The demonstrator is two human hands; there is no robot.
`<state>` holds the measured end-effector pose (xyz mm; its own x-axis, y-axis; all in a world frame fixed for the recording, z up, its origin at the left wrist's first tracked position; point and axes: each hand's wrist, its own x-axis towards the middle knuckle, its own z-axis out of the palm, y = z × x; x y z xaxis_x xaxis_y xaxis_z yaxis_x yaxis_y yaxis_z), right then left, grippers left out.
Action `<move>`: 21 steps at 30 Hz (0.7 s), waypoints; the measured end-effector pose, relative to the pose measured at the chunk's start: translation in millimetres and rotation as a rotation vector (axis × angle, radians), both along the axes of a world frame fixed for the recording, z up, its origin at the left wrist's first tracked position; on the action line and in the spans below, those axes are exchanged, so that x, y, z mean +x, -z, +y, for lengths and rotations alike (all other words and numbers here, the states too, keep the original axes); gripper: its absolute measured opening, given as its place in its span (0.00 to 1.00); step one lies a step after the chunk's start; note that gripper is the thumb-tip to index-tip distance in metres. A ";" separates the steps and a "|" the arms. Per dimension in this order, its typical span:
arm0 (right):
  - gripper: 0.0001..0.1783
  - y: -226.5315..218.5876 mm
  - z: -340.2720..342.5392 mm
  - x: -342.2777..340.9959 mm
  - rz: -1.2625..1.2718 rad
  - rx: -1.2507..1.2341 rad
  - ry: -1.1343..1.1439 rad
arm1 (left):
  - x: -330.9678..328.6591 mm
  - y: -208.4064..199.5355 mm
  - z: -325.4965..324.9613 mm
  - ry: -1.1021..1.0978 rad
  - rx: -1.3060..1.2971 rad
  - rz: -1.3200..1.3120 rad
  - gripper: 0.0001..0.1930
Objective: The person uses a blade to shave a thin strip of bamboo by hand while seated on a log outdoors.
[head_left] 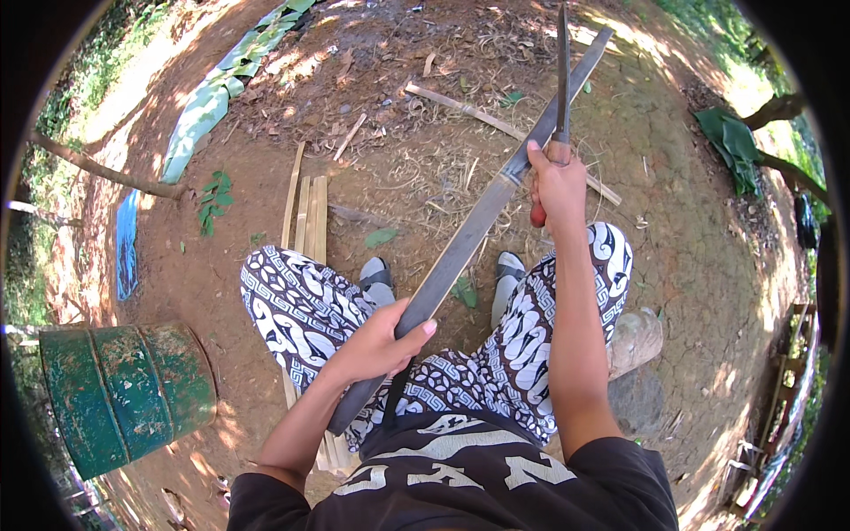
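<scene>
A long dark grey bamboo slat point(462, 237) with pale edges and a node ring runs slantwise from my lap to the far right. My left hand point(379, 343) is closed round its lower part, with the near end beside my waist. In my right hand point(560, 188) is a machete point(563, 84), its slightly curved blade pointing away from me. Its wooden handle, with a red end, shows above and below the fist. The right thumb rests at the slat's edge, and the blade crosses close by the slat; whether they touch I cannot tell.
Pale bamboo strips point(310, 217) lie on the ground left of my knees. Beyond my feet are another strip point(478, 115) and curly shavings point(443, 168). A green metal drum point(128, 389) is at the left, a pale bundle point(636, 345) by my right thigh.
</scene>
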<state>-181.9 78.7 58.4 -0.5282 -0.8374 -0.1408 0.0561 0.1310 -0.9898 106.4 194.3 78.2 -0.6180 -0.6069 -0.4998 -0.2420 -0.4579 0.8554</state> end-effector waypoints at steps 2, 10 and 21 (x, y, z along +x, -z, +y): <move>0.18 6.0 6.7 0.1 0.025 0.068 -0.007 | -14.3 5.9 -11.0 0.001 0.060 0.045 0.15; 0.16 28.1 22.3 1.3 0.071 0.256 -0.045 | -69.0 56.4 -54.5 -0.012 0.166 0.095 0.12; 0.12 38.4 75.0 54.3 -0.032 0.362 -0.171 | -40.6 99.7 -67.4 -0.206 0.578 0.277 0.22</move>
<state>-127.6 153.7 20.0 -0.3758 -0.8062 -0.4569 0.0329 0.4811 -0.8760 65.7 126.9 -21.4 -0.6707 -0.4085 -0.6191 0.0925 -0.8742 0.4766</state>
